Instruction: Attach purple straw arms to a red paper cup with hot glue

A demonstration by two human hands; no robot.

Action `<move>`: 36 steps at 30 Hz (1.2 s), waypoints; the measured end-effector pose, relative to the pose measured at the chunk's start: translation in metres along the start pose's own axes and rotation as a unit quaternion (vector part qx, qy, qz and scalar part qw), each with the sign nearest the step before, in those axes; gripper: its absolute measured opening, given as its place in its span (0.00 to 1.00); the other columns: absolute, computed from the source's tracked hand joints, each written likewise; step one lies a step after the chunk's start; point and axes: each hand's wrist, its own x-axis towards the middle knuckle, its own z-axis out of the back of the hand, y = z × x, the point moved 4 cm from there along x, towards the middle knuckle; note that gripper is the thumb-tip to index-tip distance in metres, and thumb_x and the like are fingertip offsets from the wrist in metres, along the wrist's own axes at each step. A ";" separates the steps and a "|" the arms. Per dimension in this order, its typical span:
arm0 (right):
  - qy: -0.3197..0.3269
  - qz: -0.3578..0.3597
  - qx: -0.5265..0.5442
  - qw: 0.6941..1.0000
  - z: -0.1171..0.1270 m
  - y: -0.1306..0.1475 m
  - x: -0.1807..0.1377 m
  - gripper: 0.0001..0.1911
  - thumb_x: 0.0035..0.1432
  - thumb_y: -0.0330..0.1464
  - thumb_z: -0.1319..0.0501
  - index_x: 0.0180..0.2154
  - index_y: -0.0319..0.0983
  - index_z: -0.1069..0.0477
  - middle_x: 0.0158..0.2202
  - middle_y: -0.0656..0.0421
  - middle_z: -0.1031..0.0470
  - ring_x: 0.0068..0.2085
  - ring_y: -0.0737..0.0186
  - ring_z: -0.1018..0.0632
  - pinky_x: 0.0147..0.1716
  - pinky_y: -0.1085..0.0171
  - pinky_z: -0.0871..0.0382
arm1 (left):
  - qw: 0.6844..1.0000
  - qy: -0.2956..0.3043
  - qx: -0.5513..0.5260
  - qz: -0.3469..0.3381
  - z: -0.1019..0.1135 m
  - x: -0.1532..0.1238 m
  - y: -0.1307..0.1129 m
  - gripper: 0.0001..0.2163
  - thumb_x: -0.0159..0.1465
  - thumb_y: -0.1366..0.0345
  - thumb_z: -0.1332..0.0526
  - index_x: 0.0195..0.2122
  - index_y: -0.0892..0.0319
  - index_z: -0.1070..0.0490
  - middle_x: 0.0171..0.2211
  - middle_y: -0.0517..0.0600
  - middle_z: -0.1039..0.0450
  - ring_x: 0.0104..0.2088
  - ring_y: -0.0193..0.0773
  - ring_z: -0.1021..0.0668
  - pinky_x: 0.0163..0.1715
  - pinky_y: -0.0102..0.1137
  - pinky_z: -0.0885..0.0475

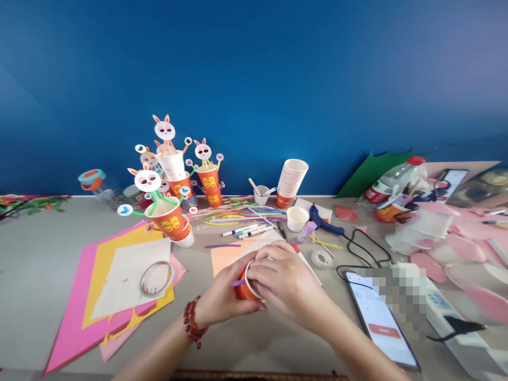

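Observation:
My left hand is wrapped round a red paper cup, which lies tilted with its white-rimmed mouth toward my right hand. The right fingers are bent together inside the cup's mouth; whatever they pinch in there is hidden. A short purple pipe cleaner sticks out of the cup's side near my left thumb. Behind the hands lies an orange paper sheet, with several marker pens and a loose purple pipe cleaner beyond it.
Rabbit-faced cup figures stand back left, above stacked coloured paper with a tape roll. A cup stack, white cup, blue glue gun and clear tape stand behind. A phone, cables and power strip lie right.

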 end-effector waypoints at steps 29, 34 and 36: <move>-0.018 -0.130 0.374 0.918 -0.087 -0.036 -0.052 0.34 0.45 0.24 0.35 0.55 0.40 0.36 0.50 0.54 0.26 0.48 0.53 0.24 0.50 0.60 0.31 | 0.977 -0.032 -0.211 -0.008 0.051 0.005 -0.021 0.36 0.60 0.42 0.39 0.64 0.54 0.47 0.61 0.62 0.37 0.62 0.56 0.35 0.61 0.54 0.41; 0.023 -0.112 0.419 0.901 -0.099 -0.032 -0.047 0.30 0.45 0.23 0.36 0.53 0.41 0.34 0.45 0.57 0.26 0.44 0.57 0.24 0.46 0.62 0.30 | 1.000 0.023 0.014 0.005 0.051 0.025 -0.055 0.27 0.62 0.63 0.35 0.61 0.50 0.40 0.54 0.54 0.28 0.56 0.46 0.27 0.59 0.44 0.36; 0.016 -0.120 0.425 0.897 -0.101 -0.033 -0.047 0.30 0.46 0.23 0.37 0.53 0.41 0.35 0.44 0.58 0.27 0.43 0.58 0.24 0.44 0.63 0.30 | 0.998 0.007 0.058 0.000 0.046 0.028 -0.057 0.19 0.64 0.67 0.38 0.56 0.51 0.35 0.51 0.51 0.26 0.52 0.42 0.25 0.55 0.40 0.32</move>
